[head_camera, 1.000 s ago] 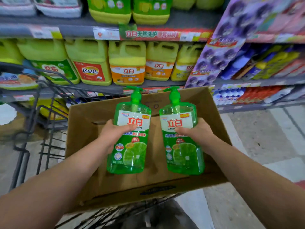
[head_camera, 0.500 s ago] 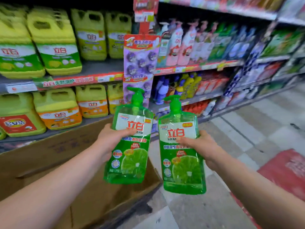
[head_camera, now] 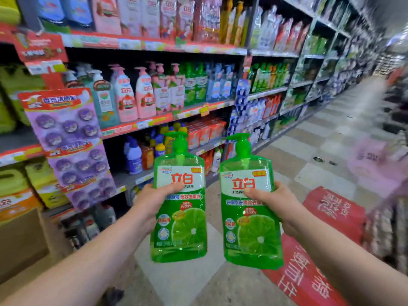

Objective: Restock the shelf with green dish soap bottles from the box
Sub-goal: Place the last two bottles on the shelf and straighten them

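Observation:
I hold two green dish soap pump bottles upright in front of me, above the aisle floor. My left hand (head_camera: pixel 152 200) grips the left bottle (head_camera: pixel 180 208) around its middle. My right hand (head_camera: pixel 276 199) grips the right bottle (head_camera: pixel 251 215) the same way. Both labels show a lime slice and red characters. On the shelf (head_camera: pixel 194 109) ahead, a few matching green bottles (head_camera: pixel 195 86) stand between pink and blue pump bottles. A corner of the cardboard box (head_camera: pixel 19 237) shows at the lower left.
Yellow detergent jugs (head_camera: pixel 13 180) fill the left shelves. A hanging strip of purple packs (head_camera: pixel 72 146) juts from the shelf edge. Red floor stickers (head_camera: pixel 313 257) lie on the tiled aisle at the right. Blurred pink goods (head_camera: pixel 379 164) stand at the far right.
My view has swung right, from the box and yellow jugs toward the pump bottle shelves. Both bottles have come up out of the box and travelled with my hands.

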`<act>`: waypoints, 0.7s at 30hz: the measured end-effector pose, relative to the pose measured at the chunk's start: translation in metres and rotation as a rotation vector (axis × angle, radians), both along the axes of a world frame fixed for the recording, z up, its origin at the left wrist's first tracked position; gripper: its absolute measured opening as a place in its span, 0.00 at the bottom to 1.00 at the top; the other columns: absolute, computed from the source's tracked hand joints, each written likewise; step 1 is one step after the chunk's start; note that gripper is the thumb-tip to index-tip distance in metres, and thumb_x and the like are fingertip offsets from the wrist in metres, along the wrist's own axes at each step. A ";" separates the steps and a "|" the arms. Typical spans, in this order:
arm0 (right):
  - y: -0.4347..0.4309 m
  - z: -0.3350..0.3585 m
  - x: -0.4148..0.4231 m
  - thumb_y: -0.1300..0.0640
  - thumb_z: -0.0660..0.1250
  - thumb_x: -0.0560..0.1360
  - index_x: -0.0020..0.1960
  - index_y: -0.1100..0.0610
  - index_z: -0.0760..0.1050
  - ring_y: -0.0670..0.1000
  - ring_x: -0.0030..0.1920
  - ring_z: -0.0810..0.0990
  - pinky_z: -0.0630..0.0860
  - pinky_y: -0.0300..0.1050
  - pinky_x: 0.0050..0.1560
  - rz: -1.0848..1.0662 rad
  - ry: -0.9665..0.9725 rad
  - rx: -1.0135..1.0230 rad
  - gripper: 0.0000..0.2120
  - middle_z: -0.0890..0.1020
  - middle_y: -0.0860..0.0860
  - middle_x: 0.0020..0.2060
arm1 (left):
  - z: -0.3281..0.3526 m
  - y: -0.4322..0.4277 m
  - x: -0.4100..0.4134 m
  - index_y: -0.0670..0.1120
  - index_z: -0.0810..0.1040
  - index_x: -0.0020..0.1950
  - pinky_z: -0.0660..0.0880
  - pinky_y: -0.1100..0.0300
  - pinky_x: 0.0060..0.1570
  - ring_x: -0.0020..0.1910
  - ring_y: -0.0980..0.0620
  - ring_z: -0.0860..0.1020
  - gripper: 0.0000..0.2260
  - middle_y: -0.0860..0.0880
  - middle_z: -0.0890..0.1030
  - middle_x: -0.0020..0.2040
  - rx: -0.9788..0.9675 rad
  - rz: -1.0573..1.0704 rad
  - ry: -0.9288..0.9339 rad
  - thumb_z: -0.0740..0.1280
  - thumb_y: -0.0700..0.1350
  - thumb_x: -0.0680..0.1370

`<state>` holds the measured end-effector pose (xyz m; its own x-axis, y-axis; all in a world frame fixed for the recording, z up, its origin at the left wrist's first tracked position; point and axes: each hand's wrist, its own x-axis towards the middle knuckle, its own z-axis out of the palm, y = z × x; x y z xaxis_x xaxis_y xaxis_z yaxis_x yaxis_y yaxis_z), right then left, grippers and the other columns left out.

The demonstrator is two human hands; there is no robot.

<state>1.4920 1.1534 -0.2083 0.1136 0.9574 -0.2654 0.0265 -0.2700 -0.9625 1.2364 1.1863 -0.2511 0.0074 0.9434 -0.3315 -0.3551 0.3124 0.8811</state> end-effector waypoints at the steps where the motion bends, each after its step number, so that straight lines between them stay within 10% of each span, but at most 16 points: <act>1: 0.006 0.000 0.011 0.67 0.73 0.67 0.44 0.57 0.72 0.48 0.25 0.82 0.77 0.38 0.22 -0.011 0.017 0.010 0.12 0.84 0.52 0.29 | 0.002 0.010 0.011 0.38 0.78 0.58 0.81 0.49 0.38 0.35 0.43 0.84 0.32 0.37 0.85 0.44 0.011 -0.013 0.010 0.77 0.42 0.54; 21: 0.288 0.005 0.172 0.62 0.76 0.59 0.57 0.64 0.73 0.55 0.32 0.85 0.80 0.44 0.27 -0.181 0.149 0.084 0.28 0.86 0.59 0.39 | 0.027 0.326 0.167 0.38 0.75 0.59 0.81 0.50 0.37 0.33 0.43 0.83 0.32 0.38 0.85 0.43 0.135 -0.100 0.060 0.76 0.39 0.56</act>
<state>1.6643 1.4415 -0.2037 0.2510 0.9444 -0.2124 -0.1586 -0.1763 -0.9715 1.4037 1.5127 -0.2246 0.0874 0.9750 -0.2042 -0.2743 0.2206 0.9360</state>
